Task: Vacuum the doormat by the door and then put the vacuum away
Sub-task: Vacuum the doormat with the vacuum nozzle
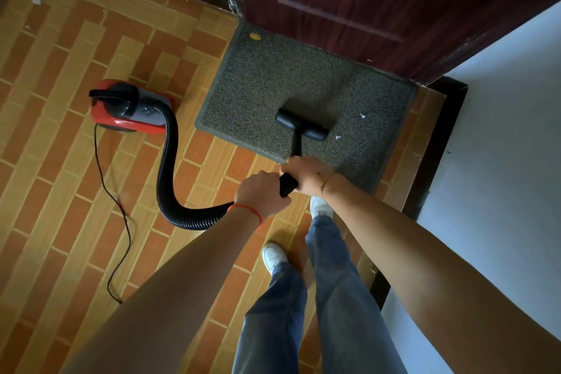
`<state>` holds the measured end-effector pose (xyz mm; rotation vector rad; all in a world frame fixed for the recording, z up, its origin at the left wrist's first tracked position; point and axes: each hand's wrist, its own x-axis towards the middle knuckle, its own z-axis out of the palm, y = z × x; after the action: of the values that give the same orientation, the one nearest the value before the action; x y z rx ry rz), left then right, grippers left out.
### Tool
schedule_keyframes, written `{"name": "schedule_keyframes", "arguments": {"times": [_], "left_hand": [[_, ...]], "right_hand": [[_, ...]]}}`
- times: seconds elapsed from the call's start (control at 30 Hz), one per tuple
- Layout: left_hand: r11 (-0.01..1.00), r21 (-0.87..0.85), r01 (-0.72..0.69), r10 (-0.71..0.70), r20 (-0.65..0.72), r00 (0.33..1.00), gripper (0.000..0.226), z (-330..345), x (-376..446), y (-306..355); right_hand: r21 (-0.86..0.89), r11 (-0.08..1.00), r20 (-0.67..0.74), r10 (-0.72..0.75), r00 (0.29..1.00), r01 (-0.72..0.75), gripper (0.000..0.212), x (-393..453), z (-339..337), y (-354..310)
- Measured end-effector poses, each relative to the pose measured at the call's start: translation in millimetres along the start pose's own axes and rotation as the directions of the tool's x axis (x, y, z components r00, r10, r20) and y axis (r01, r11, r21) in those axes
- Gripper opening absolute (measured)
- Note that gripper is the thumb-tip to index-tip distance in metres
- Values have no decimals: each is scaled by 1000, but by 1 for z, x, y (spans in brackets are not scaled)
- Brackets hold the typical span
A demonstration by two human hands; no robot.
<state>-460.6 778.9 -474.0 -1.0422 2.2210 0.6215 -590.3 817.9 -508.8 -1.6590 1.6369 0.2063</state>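
Note:
A grey speckled doormat (267, 82) lies in front of the dark red door (394, 3). The black vacuum nozzle (302, 124) rests flat on the mat's near middle. My right hand (306, 174) grips the black wand just behind the nozzle tube. My left hand (262, 191) holds the ribbed black hose (167, 167) right behind it. The hose loops left to the red and grey vacuum body (130, 108), which sits on the floor left of the mat. A yellow scrap (255, 36) and small white bits (362, 116) lie on the mat.
Orange-brown tiled floor (60, 161) spreads to the left. A thin black power cord (112, 206) trails from the vacuum toward me. A white wall (501, 130) with dark skirting stands on the right. My feet in white shoes (273, 255) stand just short of the mat.

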Motion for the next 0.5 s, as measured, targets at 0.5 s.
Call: {"name": "schedule_keyframes", "arguments": {"times": [0.5], "left_hand": [[994,99,-44,39,52,998,21,42,-69,-36]], "right_hand": [[49,997,0,56,998,-56,9,-28,61,-72]]}}
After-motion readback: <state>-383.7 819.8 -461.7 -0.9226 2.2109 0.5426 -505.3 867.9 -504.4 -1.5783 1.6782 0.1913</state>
